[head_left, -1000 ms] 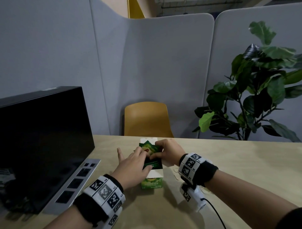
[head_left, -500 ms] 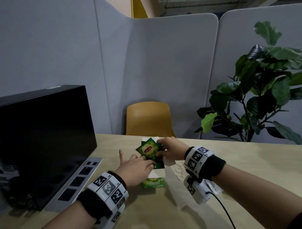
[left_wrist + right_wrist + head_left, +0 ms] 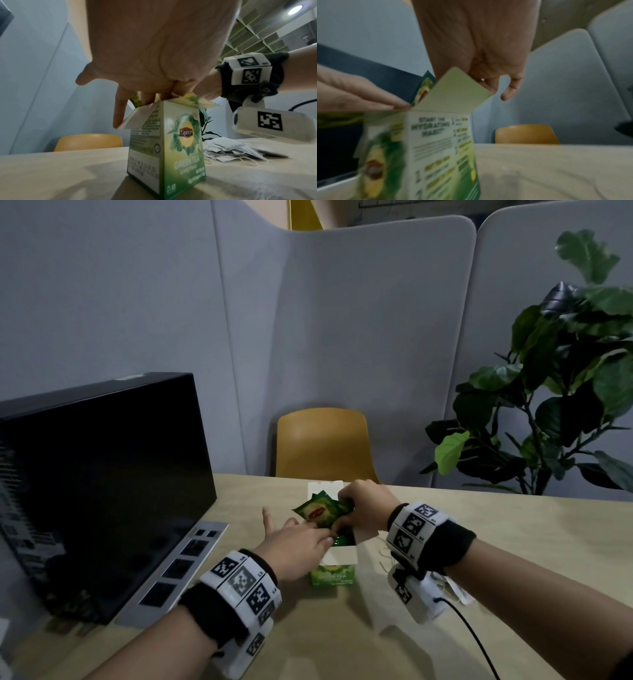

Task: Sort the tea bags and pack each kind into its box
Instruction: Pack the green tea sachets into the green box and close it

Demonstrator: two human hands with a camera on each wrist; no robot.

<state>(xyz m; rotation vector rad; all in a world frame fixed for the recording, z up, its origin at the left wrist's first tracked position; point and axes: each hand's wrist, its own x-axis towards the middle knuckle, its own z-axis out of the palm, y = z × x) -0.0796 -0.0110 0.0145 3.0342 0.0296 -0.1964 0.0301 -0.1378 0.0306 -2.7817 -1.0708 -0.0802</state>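
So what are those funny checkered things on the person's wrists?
Both forearms are bare. Each wrist wears a black wristband topped by white blocks printed with black square code patterns. Under the right wrist hangs a small white camera box with its own code square, and a black cable trails from it.

Table (image 3: 513,542): tea box (image 3: 334,575); loose bags (image 3: 240,151); monitor (image 3: 102,491).
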